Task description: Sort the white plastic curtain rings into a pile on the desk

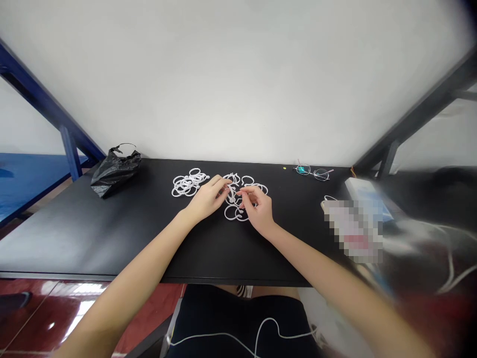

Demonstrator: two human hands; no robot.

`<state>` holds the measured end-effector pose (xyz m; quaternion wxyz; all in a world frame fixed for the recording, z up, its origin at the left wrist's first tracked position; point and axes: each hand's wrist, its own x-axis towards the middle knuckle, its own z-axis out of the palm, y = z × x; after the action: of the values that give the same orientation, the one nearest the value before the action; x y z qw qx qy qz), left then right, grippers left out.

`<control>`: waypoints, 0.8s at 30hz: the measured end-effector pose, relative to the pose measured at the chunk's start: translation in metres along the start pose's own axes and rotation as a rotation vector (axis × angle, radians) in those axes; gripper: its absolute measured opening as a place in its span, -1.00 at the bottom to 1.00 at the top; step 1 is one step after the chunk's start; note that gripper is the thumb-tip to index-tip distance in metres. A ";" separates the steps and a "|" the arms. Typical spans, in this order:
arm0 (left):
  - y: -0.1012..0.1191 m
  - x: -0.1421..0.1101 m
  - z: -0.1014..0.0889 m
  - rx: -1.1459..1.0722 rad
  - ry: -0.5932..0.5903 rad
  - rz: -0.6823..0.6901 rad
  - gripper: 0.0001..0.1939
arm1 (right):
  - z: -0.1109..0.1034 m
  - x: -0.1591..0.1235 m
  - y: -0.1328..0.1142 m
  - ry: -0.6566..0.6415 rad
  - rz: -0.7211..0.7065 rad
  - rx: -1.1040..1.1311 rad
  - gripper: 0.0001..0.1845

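Note:
Two loose groups of white plastic rings lie on the black table. The left pile (pixel 184 186) holds several overlapping rings beside my left hand. Under and between my hands is the other group of rings (pixel 231 213), partly hidden by the fingers. My left hand (pixel 210 198) is closed, thumb and fingertips pinching a white ring at this group's left side. My right hand (pixel 259 209) faces it from the right, also closed in a pinch on a white ring. Whether both hands grip the same ring cannot be made out.
A crumpled black plastic bag (pixel 117 171) sits at the back left of the table (pixel 149 243). Eyeglasses (pixel 312 172) lie at the back right. Farther right are a blurred-out item (pixel 352 231) and a white box (pixel 367 196). A white cable (pixel 223 335) crosses my lap.

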<state>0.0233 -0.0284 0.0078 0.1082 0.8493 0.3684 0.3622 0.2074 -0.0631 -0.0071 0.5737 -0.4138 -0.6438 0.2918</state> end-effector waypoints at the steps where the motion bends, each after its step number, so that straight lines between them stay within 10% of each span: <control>1: 0.000 0.000 0.000 -0.011 0.011 0.006 -0.77 | 0.000 0.000 0.001 0.000 -0.001 -0.004 -0.84; 24: 0.011 -0.001 -0.003 -0.032 0.154 0.144 -0.85 | 0.003 0.002 -0.003 -0.016 0.033 0.006 -0.71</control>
<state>0.0265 -0.0369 0.0142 0.0670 0.8414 0.3078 0.4392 0.2043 -0.0627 -0.0045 0.5650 -0.4201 -0.6406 0.3064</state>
